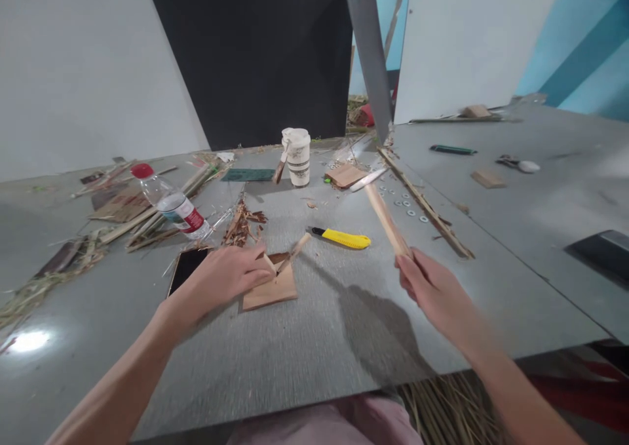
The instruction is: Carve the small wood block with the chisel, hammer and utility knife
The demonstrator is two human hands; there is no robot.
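One plastic bottle (177,209): red-capped, beyond the wooden board (270,293) and to its left, well apart from it.
Left hand (236,271): at the board's left side, fingers bent and nearly closed, apparently pinching a small wood piece (268,265) over the board; part of the hold is hidden.
Brown shavings (242,227): heaped beyond the board, slightly left.
Wooden board: flat on the grey table (221,379); no clamp shows, so an off-centre blow could make it skid.
Slim tool (299,245): dark end down at the board, pale handle leaning up to the right; whether the left hand steadies it I cannot tell. Left loose, it could tip; struck aslant, it could jump towards the fingers.
White cup (299,160): far beyond the board, slightly right.
Yellow cutter (345,238): right of the board and beyond it, dark end pointing left; a low sweep of the arm could knock it.
Hammer (384,217): raised, right of the board; a poorly aimed swing could land on the left hand, which is right beside the tool.
Right hand (426,280): right of the board, wrapped round the hammer's handle; a slack grip could let the head twist.
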